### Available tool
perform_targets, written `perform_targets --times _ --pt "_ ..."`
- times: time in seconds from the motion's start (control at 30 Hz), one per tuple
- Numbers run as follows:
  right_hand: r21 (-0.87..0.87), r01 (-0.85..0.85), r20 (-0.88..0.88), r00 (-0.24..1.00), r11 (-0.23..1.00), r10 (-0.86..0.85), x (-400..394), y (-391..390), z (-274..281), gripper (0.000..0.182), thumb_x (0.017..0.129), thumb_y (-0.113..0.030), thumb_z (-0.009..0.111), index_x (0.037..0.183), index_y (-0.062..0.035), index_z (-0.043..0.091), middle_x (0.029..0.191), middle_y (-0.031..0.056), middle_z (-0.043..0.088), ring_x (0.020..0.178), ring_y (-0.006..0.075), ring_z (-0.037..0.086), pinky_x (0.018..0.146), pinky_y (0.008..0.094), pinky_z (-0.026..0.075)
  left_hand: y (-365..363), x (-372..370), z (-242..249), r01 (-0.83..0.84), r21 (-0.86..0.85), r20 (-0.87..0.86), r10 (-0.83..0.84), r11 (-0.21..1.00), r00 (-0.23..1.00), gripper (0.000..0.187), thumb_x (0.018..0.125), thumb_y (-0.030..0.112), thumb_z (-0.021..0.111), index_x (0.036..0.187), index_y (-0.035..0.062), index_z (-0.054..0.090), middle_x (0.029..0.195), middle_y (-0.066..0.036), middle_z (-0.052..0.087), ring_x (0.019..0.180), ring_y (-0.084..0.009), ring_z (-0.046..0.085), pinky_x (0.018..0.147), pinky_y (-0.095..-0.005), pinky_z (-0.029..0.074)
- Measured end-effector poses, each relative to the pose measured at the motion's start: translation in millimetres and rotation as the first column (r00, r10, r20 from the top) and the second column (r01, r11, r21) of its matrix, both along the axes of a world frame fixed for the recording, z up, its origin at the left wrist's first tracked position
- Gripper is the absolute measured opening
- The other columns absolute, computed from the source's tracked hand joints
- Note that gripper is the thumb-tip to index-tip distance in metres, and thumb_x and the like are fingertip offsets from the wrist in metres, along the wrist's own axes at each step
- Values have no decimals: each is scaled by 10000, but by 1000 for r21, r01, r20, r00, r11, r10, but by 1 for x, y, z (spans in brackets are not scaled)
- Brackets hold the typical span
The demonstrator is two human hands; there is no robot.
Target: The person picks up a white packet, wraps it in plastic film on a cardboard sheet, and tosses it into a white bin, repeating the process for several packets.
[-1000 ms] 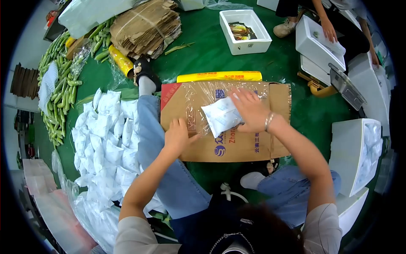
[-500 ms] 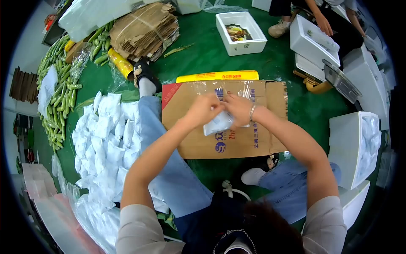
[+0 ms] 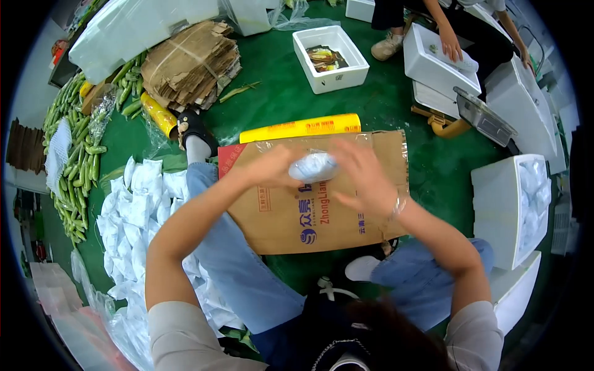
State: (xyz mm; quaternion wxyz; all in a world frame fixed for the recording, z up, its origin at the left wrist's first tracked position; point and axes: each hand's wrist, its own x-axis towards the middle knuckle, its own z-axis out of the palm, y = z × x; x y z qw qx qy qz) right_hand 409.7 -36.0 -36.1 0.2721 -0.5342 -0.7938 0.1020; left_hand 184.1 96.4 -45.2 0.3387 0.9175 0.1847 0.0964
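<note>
A small white packet (image 3: 314,167) with shiny clear film about it is held above a flattened brown cardboard box (image 3: 278,222). My left hand (image 3: 276,166) grips the packet's left end, its fingertips partly hidden. Close by on the right is my right hand (image 3: 365,176), blurred by motion, its thumb and fingers spread apart around the packet's right side. Just beyond the cardboard lies a yellow roll of film (image 3: 300,128). To the left, many similar white packets (image 3: 133,216) are heaped on the floor.
A white foam box (image 3: 331,80) with colourful wrappers stands ahead. At far right, another foam box (image 3: 498,213) holds white packets. A co-worker's hand (image 3: 450,44) reaches into a foam box near a scale (image 3: 482,117). Stacked cardboard (image 3: 189,65) and green corn ears (image 3: 77,167) lie left.
The packet, earlier tilted low between both hands, is now raised and lies level. My right hand has moved off it and spread its fingers. The view has shifted slightly to the right.
</note>
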Motion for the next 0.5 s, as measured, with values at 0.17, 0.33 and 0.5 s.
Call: perform_targets --times 0.17,0.33,0.5 --pt "145 -97 475 880 985 17 -13 -54 -25 565 805 -119 534 1340 24 422 1432 207 390 1299 336 416 1057 427 361 12 18 5 123 -528 -322 -332 840 887 493 684 265 813 1066 -3 655 926 -119 697 853 -213 660 760 -311 516" --pt "119 -130 272 958 984 93 -20 -71 -51 540 795 -149 570 1274 74 462 1304 236 491 1186 331 513 986 407 433 -6 18 -69 39 -895 -279 -626 445 728 491 762 366 777 1046 -18 667 956 -98 694 880 -181 651 763 -306 511" --pt "-362 -245 -149 968 899 204 -2 -60 -57 597 729 -286 764 1209 8 563 1104 185 620 1002 330 613 868 384 493 -72 5 -53 82 363 -153 -27 928 988 523 834 497 638 957 -10 669 964 -218 646 857 -415 625 748 -457 503"
